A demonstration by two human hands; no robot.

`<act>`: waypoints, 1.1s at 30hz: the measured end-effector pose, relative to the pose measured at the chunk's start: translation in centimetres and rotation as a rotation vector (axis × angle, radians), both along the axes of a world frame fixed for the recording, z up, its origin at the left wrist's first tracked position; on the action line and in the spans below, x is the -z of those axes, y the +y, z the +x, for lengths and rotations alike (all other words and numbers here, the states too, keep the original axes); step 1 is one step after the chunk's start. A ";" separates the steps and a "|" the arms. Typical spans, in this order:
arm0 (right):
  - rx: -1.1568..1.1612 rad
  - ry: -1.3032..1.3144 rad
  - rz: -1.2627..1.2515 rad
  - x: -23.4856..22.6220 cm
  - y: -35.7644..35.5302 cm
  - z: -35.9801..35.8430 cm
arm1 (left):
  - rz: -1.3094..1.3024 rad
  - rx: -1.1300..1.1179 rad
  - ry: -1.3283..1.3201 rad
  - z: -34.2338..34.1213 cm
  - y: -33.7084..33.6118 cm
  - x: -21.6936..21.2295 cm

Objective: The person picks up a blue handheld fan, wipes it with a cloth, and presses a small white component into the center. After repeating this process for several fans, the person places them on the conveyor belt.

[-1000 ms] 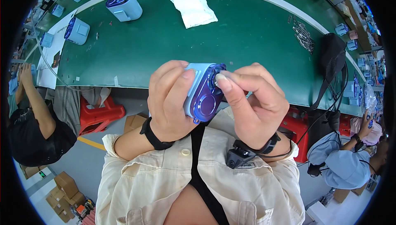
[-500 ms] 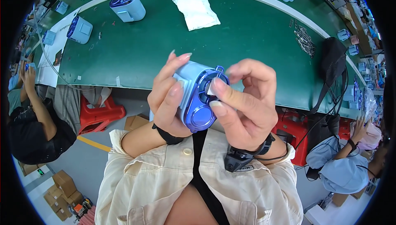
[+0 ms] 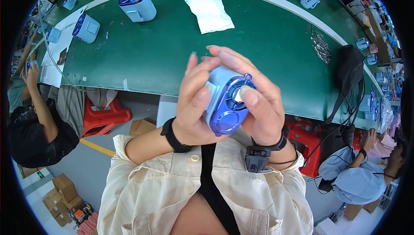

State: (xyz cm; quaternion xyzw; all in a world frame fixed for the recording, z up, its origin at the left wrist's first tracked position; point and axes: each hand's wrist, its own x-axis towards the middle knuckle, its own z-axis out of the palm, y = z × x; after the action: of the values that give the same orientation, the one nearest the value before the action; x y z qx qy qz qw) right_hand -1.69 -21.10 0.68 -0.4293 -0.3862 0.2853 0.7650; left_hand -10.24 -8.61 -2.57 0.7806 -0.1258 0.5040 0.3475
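Cradling blue device [image 3: 224, 103], 2 hands [image 3: 189, 112]

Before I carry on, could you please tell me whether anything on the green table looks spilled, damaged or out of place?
Nothing looks clearly damaged, but small metal pieces lie in a loose heap toward the right of the green table, and white scraps lie near its front edge; both look stray rather than arranged.

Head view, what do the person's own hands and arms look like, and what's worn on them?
The left hand and right hand are ungloved. The left one wears a black wristband; the right, a black strap carrying a small black camera-like box with a thin black cable. Loose cream sleeves leave the forearms bare.
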 end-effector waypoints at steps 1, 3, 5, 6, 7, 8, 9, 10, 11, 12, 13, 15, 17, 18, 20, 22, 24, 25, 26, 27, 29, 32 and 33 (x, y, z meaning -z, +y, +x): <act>-0.016 -0.064 0.010 0.1 -0.1 0.5 | 0.036 0.047 0.081 -0.2 0.2 -0.4; -0.061 -0.127 -0.015 -0.1 -0.4 1.1 | -0.073 0.135 0.120 -0.6 0.4 0.2; -0.152 -0.257 -0.060 -0.5 -0.6 1.1 | -0.292 0.310 0.191 -1.0 0.5 0.4; -0.158 -0.248 -0.065 -0.6 -0.7 0.9 | -0.300 0.305 0.198 -1.2 0.5 0.5; -0.152 -0.221 -0.061 -0.7 -0.8 0.6 | -0.246 0.291 0.200 -1.4 0.6 0.4; -0.145 -0.203 -0.053 -0.8 -0.6 0.8 | -0.184 0.278 0.195 -1.0 1.0 0.1; -0.138 -0.186 -0.046 -0.9 -0.4 0.9 | -0.123 0.265 0.190 -0.8 1.3 0.0; -0.141 -0.181 -0.047 -1.1 -0.6 1.2 | -0.126 0.262 0.194 -0.7 1.3 0.2; -0.112 -0.288 -0.067 -1.4 -1.1 1.8 | -0.169 0.277 0.197 -0.6 1.2 0.4; -0.082 -0.395 -0.086 -1.7 -1.6 2.5 | -0.213 0.293 0.200 -0.4 1.1 0.7; -0.051 -0.502 -0.106 -1.9 -1.9 3.0 | -0.257 0.309 0.202 -0.4 1.0 0.8; -0.073 -0.590 -0.105 -2.5 -1.9 3.8 | -0.244 0.309 0.212 -0.4 1.2 0.9; -0.115 -0.770 -0.098 -2.9 -1.9 4.3 | -0.213 0.311 0.226 -0.4 1.3 0.8; -0.109 -0.769 -0.101 -3.2 -2.0 4.1 | -0.213 0.317 0.227 -0.4 1.2 0.8; -0.136 -0.644 -0.204 -3.5 -1.8 3.4 | -0.210 0.290 0.196 -0.3 0.8 0.6; -0.146 -0.577 -0.255 -3.4 -1.5 2.7 | -0.208 0.279 0.183 -0.2 0.6 0.5; -0.210 -0.266 -0.235 -2.3 -1.3 2.0 | -0.192 0.245 0.161 -0.2 0.4 0.4; -0.241 -0.109 -0.222 -1.8 -1.2 1.8 | -0.185 0.227 0.152 -0.2 0.3 0.4; -0.239 -0.107 -0.221 -1.4 -1.2 1.6 | -0.184 0.229 0.153 -0.2 0.4 0.3; -0.283 -0.035 -0.209 -1.0 -1.2 1.4 | -0.128 0.222 0.189 -0.3 0.7 0.2; -0.372 0.110 -0.185 -0.4 -1.2 1.2 | -0.017 0.206 0.260 -0.5 1.0 0.2; -0.357 0.134 -0.187 -0.3 -1.3 1.0 | -0.037 0.230 0.261 -0.4 1.0 0.3; -0.352 0.143 -0.186 -0.3 -1.3 1.0 | -0.045 0.239 0.259 -0.4 1.1 0.4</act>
State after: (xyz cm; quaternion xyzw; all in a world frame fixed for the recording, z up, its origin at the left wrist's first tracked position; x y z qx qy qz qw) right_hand -0.64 -22.39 0.99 -0.4027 -0.3721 0.4785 0.6859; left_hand -10.61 -7.53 -2.95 0.8104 -0.1606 0.3570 0.4358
